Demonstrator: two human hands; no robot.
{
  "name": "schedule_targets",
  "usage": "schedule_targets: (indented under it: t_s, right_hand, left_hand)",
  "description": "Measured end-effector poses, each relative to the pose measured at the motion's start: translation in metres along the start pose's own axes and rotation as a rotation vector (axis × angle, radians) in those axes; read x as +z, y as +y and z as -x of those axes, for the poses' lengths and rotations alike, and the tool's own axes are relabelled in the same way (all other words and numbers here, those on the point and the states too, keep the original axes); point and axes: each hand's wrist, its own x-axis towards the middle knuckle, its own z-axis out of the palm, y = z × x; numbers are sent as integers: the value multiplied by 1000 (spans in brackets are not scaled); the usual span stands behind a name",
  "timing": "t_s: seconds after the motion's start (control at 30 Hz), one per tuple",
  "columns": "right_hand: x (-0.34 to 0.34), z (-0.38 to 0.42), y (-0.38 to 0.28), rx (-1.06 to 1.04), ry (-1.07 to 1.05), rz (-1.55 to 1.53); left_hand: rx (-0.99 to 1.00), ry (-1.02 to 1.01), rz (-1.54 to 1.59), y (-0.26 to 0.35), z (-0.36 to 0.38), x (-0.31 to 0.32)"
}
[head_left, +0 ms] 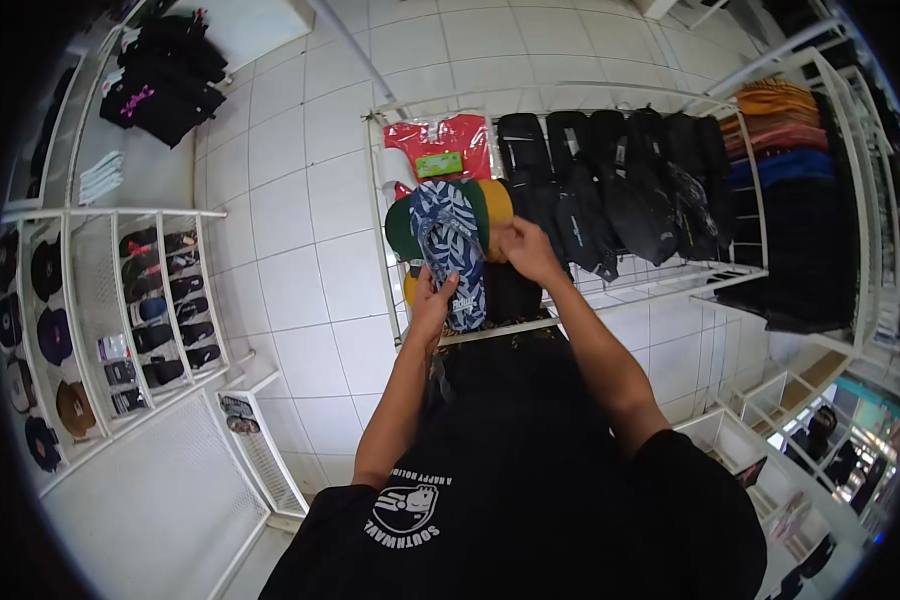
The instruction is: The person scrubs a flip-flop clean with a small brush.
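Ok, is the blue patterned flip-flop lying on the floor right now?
No, the blue patterned flip-flop is held up against the white wire rack by the left hand and right hand.

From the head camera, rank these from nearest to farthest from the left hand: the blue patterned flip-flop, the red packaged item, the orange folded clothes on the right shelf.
1. Blue patterned flip-flop: the left hand holds its lower end, on the middle rack.
2. Red packaged item: above the flip-flop, at the rack's top left.
3. Orange folded clothes: far upper right, on the side shelf.
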Motion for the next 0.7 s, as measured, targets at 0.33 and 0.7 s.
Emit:
schedule_targets:
  t_s: [0.33, 0.7]
  right_hand:
    - [59, -203, -4, -574, 32, 600]
    - [70, -250, -1, -696, 137, 572]
  left_hand:
    - [17, 128, 14, 12, -17, 3]
    - [-28, 315, 258, 9, 28, 17]
